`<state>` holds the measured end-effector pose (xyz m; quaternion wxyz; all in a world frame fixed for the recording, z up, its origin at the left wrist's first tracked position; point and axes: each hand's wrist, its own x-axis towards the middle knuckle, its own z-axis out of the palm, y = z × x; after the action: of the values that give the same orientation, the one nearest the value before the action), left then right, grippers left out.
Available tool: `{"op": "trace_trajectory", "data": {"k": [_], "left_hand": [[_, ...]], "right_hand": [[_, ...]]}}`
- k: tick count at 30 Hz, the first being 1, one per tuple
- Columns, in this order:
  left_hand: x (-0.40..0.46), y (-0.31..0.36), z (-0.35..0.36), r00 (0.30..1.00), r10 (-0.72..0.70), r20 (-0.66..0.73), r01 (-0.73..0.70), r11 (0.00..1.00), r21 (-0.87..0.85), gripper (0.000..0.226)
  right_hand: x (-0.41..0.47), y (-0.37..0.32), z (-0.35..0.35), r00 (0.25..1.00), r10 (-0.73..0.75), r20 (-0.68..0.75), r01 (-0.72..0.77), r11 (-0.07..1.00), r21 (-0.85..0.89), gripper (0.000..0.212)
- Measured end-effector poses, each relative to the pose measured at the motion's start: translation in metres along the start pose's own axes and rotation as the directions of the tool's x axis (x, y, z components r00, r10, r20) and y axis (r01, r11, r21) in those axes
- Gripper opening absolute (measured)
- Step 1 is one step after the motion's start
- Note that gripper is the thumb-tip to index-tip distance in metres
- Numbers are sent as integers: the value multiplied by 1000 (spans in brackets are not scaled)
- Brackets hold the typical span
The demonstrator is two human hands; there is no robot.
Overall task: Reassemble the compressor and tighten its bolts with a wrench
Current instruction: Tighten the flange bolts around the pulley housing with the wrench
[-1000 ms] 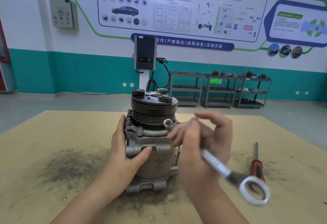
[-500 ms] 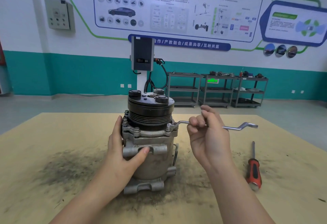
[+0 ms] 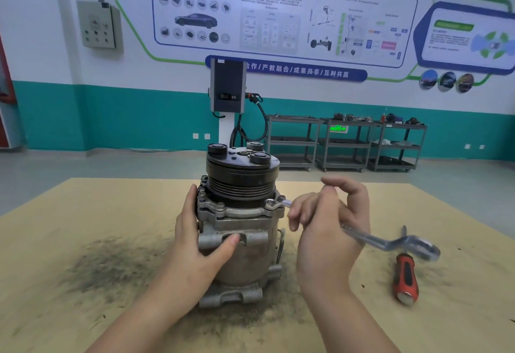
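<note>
Workshop bench, grit-stained board (image 3: 83,213). Your right hand (image 3: 328,227) grips the wrench (image 3: 373,241), ring end on a flange bolt (image 3: 271,204); its handle has swung toward you since half a second ago, so tightening proceeds. Left hand (image 3: 195,241) clasps the upright compressor (image 3: 239,213) mid-board.

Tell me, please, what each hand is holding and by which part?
The right hand grips the double-ended ring wrench mid-shank; the left hand grips the compressor by its housing's left side.
</note>
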<state>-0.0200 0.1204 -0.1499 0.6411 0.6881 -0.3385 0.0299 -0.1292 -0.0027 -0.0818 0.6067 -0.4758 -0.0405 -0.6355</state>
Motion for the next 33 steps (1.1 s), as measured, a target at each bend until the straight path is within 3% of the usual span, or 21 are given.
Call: {"op": "trace_trajectory", "data": {"k": [3, 6, 11, 14, 17, 22, 26, 29, 33], "left_hand": [[0, -1, 0, 1000, -5, 6, 5, 1000, -29, 104], [1, -4, 0, 1000, -23, 14, 23, 999, -25, 106], [1, -5, -1, 1000, -7, 6, 8, 1000, -20, 105], [1, -6, -1, 1000, -4, 4, 4, 1000, -18, 106], [1, -6, -1, 1000, -2, 0, 2, 1000, -19, 106], [0, -2, -2, 1000, 0, 4, 0, 1000, 17, 106], [-2, 1, -1, 1000, -16, 4, 16, 1000, 12, 107], [-2, 2, -2, 1000, -10, 4, 10, 1000, 12, 105], [-1, -1, 0, 1000, 13, -7, -13, 1000, -1, 104]], "right_hand": [[-18, 4, 2, 953, -247, 174, 276, 945, -175, 15], [-24, 5, 3, 862, -360, 357, 478, 811, -337, 17], [-6, -12, 2, 969, -193, 152, 204, 977, -66, 16], [11, -13, -3, 998, 61, 31, -64, 994, 90, 17], [18, -6, -7, 964, 266, -28, -254, 943, 216, 22], [29, 0, -11, 917, 393, 67, -394, 868, 303, 21], [36, 4, -13, 828, 549, 115, -552, 760, 343, 21], [33, 5, -12, 828, 557, 74, -539, 751, 380, 23], [14, 2, -5, 955, 296, 8, -288, 921, 261, 23]]}}
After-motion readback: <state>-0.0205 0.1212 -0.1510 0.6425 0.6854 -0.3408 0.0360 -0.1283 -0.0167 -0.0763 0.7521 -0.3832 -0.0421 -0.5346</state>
